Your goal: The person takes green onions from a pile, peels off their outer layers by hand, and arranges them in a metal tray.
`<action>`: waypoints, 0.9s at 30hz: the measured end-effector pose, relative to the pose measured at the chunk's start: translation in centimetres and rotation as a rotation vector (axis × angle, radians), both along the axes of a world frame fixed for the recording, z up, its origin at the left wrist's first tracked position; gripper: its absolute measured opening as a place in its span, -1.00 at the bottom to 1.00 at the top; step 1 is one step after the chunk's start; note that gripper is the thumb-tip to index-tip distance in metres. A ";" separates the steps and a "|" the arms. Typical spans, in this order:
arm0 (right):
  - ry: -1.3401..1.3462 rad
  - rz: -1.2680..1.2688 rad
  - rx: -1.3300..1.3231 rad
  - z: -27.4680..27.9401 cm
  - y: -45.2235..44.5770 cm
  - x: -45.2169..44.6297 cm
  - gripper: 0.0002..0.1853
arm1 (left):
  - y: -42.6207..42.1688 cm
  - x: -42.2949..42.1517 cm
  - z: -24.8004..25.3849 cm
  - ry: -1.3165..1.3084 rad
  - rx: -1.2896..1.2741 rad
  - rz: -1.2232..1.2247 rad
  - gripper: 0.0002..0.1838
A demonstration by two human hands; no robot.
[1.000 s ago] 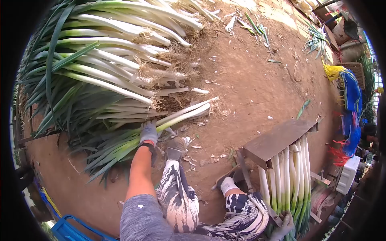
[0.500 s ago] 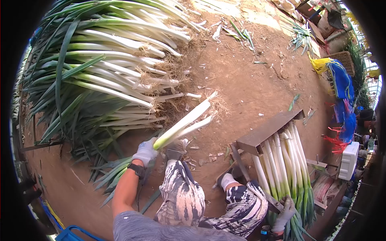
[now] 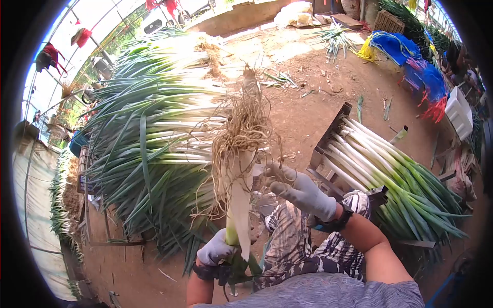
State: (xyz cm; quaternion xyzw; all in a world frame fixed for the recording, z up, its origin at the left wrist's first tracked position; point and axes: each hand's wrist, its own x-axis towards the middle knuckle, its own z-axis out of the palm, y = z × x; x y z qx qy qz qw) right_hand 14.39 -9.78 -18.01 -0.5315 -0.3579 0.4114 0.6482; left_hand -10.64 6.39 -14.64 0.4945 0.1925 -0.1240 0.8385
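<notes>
My gloved left hand is closed around the green part of a long green onion, held upright in front of me. Its tangled brown roots point up, close to the camera, and hide part of the pile behind. A pale strip hangs down along the stalk. Just right of the stalk is my gloved right hand, fingers stretched and apart, with nothing visible in them. Whether its fingertips touch the stalk, I cannot tell.
A big pile of green onions lies to the left, roots facing inward. On the right, a metal rack holds a row of cleaner stalks. Farther back are blue netting, a white box and a wicker basket.
The left hand has raised its green onion upright towards me. My right hand has let go of the stalks in the rack and come over beside the held one. The view has turned.
</notes>
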 end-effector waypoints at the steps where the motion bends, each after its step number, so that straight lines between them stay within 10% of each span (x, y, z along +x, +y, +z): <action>1: 0.101 0.054 0.027 0.7 1.5 -1.6 -0.55 | -0.7 -0.5 -0.5 -0.024 0.099 -0.004 -0.45; 3: 0.106 0.177 -0.036 9.6 2.5 -4.0 -0.60 | -0.7 -2.3 -3.0 -0.042 0.136 -0.017 -0.33; 14: -0.348 -0.309 -0.058 10.5 3.0 -9.0 -0.77 | -2.1 -3.8 -1.0 -0.009 0.370 0.012 -0.58; 23: 0.301 0.082 0.248 10.8 0.6 -8.2 -0.83 | -2.0 -4.4 -1.1 -0.259 0.044 0.048 -0.58; 27: 0.389 -0.168 0.464 11.0 2.0 -6.0 -0.83 | -2.8 -4.1 -1.7 -0.037 0.307 0.116 -0.55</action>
